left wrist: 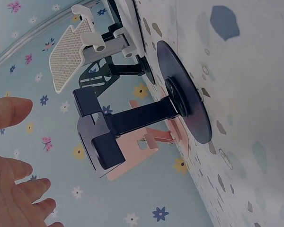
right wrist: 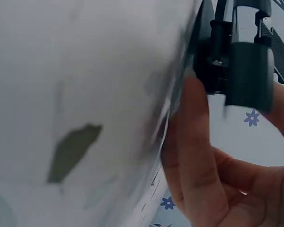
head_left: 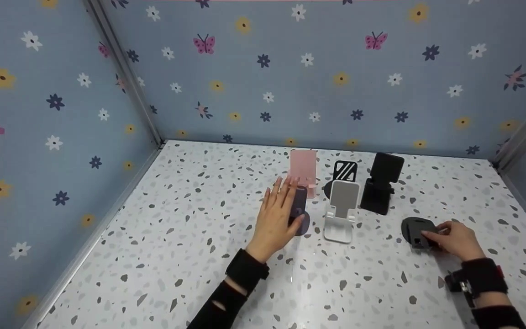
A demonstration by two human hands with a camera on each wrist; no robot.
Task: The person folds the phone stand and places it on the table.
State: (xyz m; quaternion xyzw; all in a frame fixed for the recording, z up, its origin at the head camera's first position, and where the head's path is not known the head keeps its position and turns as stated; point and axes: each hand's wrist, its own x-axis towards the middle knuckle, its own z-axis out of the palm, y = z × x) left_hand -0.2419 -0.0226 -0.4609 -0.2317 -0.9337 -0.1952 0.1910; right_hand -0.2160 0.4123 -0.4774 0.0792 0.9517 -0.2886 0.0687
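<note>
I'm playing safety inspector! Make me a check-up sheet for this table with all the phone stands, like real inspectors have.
Surface: white speckled table, shiny near the front.
Job's things: dark grey-green stand, folded low over its round base; purple stand, upright on a round base.
Other stands: pink, striped black, white and plain black, all standing.
Clutter: nothing seen besides the stands.
Left hand: fingers straight, beside the purple stand, a gap showing in the left wrist view.
Right hand: pinches the grey-green stand.
Cables: nothing seen.
Surroundings: blue walls with flowers and butterflies.
</note>
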